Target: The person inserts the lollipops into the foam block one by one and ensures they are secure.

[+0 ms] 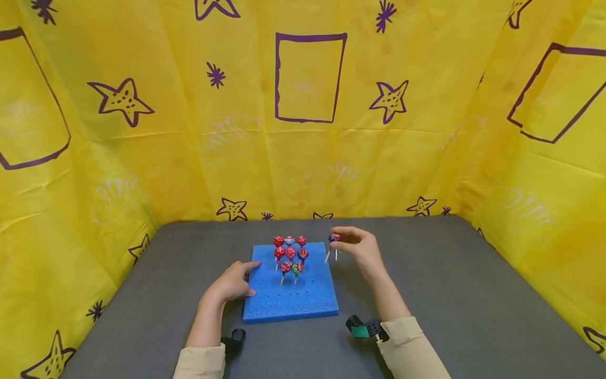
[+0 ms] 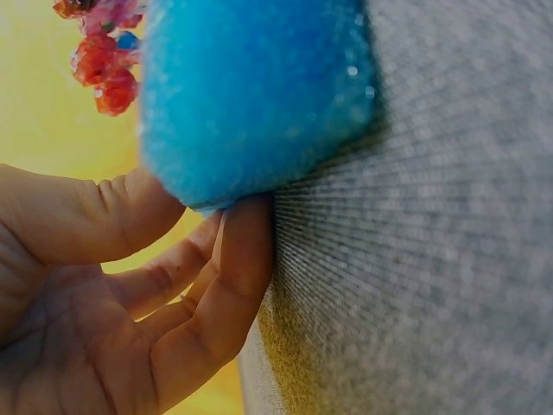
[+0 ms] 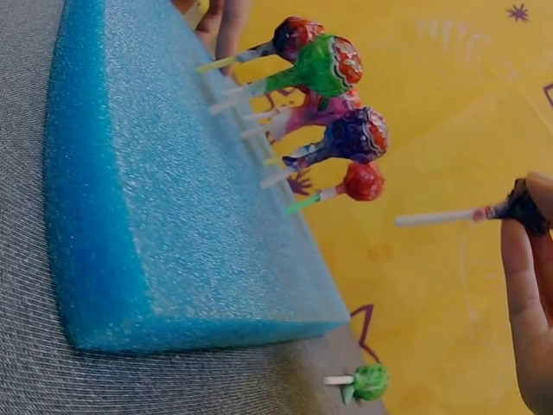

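My right hand (image 1: pixel 362 250) pinches the wrapped head of a dark purple lollipop (image 3: pixel 523 209) between thumb and fingers. Its white stick points down, just beyond the right edge of the blue foam block (image 1: pixel 312 308) and apart from it. My left hand (image 1: pixel 232 282) rests against the block's left side, thumb and forefinger apart along the edge. Several lollipops stand upright in the foam's far half, among them a green one (image 1: pixel 298 267) and a red one (image 1: pixel 285 267) in the nearest row. A green lollipop (image 3: pixel 370 381) lies past the block's right side, mostly hidden behind my right hand in the head view.
Small holes (image 1: pixel 306 292) dot the near part of the foam. The block lies flat on a dark grey table (image 1: pixel 426 295). A yellow patterned cloth (image 1: pixel 303 158) walls in the back and both sides. Both wrists wear black camera mounts.
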Available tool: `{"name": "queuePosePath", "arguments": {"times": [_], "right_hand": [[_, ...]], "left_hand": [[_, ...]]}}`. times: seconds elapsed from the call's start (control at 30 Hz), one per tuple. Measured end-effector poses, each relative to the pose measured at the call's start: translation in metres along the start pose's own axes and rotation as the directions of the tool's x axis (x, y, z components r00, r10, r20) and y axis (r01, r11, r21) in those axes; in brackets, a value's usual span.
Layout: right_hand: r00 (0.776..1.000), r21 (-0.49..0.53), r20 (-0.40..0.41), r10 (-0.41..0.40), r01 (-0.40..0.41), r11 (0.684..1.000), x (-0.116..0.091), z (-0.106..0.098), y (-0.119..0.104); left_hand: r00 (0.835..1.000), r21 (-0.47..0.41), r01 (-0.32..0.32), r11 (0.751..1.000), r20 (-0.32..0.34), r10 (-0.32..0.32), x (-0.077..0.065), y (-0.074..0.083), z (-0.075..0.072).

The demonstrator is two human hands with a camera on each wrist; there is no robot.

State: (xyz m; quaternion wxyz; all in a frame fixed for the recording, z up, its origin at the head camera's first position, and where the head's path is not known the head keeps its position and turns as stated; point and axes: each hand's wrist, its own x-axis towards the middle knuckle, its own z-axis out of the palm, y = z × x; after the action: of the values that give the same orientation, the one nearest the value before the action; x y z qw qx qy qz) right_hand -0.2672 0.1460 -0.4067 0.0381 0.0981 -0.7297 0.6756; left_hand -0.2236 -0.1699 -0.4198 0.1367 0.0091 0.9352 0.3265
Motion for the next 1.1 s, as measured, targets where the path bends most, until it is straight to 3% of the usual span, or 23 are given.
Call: {"name": "queuePosePath", "arguments": {"times": [0.8, 1.1], "right_hand": [[0.977, -0.067, 0.201, -0.066, 0.081, 0.994, -0.005, 0.018, 0.005], [0.967, -0.059, 0.251, -0.041, 0.057, 0.997, -0.005, 0.023, 0.011]], "left_hand": [[1.000, -0.005, -0.001, 1.000, -0.007, 0.000, -0.002, 0.003, -0.002], [1.000, 0.005, 0.012, 1.000, 0.000, -0.012, -0.002, 0.002, -0.002]]}}
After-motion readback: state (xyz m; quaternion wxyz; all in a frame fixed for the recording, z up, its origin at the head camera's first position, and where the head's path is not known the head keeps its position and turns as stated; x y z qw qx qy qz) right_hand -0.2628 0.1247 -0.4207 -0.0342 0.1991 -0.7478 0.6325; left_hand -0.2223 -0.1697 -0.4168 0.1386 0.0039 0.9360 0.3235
